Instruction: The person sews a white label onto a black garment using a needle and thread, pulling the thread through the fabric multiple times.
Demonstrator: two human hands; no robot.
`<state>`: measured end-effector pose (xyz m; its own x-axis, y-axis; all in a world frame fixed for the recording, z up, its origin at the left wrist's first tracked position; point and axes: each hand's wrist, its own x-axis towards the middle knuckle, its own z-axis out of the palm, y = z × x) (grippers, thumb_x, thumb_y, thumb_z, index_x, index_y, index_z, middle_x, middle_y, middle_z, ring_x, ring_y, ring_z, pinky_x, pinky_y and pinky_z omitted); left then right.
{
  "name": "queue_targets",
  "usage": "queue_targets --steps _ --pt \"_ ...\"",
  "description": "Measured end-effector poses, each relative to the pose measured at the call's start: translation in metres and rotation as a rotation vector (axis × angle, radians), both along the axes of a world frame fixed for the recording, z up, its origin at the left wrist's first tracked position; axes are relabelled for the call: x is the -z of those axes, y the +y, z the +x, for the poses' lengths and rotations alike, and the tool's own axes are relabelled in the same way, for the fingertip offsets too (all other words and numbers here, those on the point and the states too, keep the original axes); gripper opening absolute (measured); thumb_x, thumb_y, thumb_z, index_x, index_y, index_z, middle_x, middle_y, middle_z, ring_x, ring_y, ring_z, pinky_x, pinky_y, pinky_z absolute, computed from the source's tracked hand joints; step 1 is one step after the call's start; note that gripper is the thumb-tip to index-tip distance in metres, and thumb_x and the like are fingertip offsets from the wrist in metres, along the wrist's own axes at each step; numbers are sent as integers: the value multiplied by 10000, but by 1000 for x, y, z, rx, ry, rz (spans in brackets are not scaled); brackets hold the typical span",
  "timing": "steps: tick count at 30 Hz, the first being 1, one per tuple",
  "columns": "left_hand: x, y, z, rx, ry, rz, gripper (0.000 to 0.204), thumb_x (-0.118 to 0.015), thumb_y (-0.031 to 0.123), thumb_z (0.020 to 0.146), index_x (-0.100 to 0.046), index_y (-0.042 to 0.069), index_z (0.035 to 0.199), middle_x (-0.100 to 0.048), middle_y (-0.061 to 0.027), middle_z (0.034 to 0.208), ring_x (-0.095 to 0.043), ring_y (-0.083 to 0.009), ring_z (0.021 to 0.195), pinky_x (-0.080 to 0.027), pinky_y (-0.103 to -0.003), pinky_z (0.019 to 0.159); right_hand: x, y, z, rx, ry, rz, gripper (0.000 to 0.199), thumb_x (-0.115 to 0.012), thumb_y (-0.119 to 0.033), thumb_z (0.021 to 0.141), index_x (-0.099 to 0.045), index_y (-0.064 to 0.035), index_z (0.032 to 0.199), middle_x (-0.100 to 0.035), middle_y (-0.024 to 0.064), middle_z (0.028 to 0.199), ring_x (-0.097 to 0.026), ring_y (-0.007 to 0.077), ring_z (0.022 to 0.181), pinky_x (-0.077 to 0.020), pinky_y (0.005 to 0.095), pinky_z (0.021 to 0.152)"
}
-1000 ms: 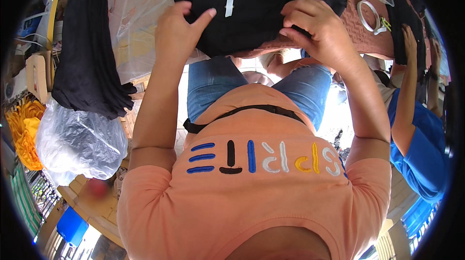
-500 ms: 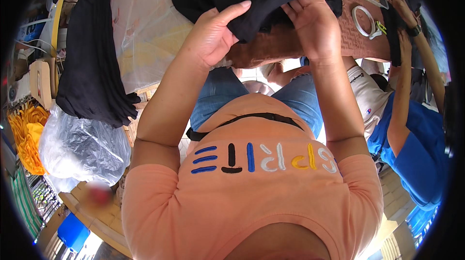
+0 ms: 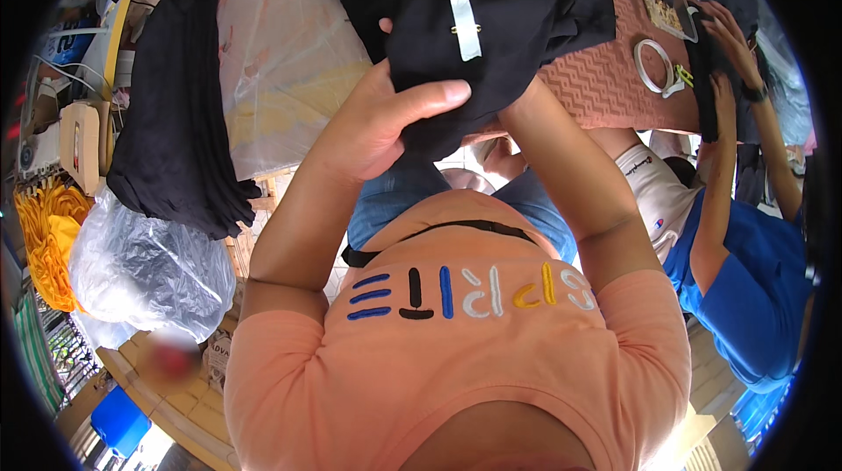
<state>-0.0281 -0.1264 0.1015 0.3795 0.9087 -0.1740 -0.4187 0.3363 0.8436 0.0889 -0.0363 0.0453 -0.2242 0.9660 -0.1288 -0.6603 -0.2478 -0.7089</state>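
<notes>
A black cloth (image 3: 526, 10) hangs over the near edge of a table with a brown textured cover (image 3: 588, 76). My left hand (image 3: 386, 124) grips its lower left part, thumb lying on top and fingers mostly behind the fabric. Above the thumb, a white strip (image 3: 467, 41) lies on the cloth, with a small gold-coloured metal piece across it. My right hand (image 3: 524, 104) reaches beneath the cloth from the right; only about the wrist shows, and its fingers are hidden.
At right are a clear container (image 3: 664, 6) of small gold-coloured pieces, a white ring (image 3: 652, 66) and yellow-green snips (image 3: 683, 76). A co-worker in blue (image 3: 745, 278) handles dark cloth there. Stacked black fabric (image 3: 175, 103) and a plastic bag (image 3: 153, 260) lie left.
The black cloth has been turned and brought nearer, so the white strip now faces up in full. My right hand has gone from the cloth's edge to underneath it.
</notes>
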Motion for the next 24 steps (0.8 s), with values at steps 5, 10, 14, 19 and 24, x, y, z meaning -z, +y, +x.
queue_targets --steps 5,10,14,19,24 --pt "-10 -5 -5 -20 151 16 346 -603 226 921 -579 -27 1156 -639 -75 1045 -596 -114 947 -479 -255 833 1 -2 10 -3 -67 43 308 -506 -106 905 -525 30 1181 -625 119 1105 -614 211 1005 -511 342 870" --pt "19 4 -21 -98 449 225 387 -523 319 965 -588 -25 1131 -644 -54 1013 -580 -112 920 -454 -262 827 6 -13 43 -22 -192 68 307 -508 -106 903 -528 29 1178 -627 119 1099 -615 211 998 -510 342 865" --pt "24 6 -16 -223 417 60 366 -590 298 917 -603 -15 1107 -642 -57 1001 -578 -117 936 -434 -270 865 2 -12 64 -20 -269 93 305 -510 -106 903 -530 29 1176 -628 118 1094 -616 211 992 -510 342 860" --pt "40 14 1 -317 26 -10 370 -705 243 827 -606 -4 1083 -643 -52 985 -580 -128 963 -419 -284 900 2 -20 71 -25 -302 103 303 -513 -106 901 -534 28 1173 -630 118 1089 -617 211 985 -509 343 854" --pt "47 19 0 -329 38 -29 310 -663 179 855 -598 23 1115 -638 -69 1048 -610 -158 973 -473 -318 874 2 -20 74 -25 -322 112 301 -516 -106 900 -537 27 1170 -632 117 1083 -617 211 978 -509 343 848"
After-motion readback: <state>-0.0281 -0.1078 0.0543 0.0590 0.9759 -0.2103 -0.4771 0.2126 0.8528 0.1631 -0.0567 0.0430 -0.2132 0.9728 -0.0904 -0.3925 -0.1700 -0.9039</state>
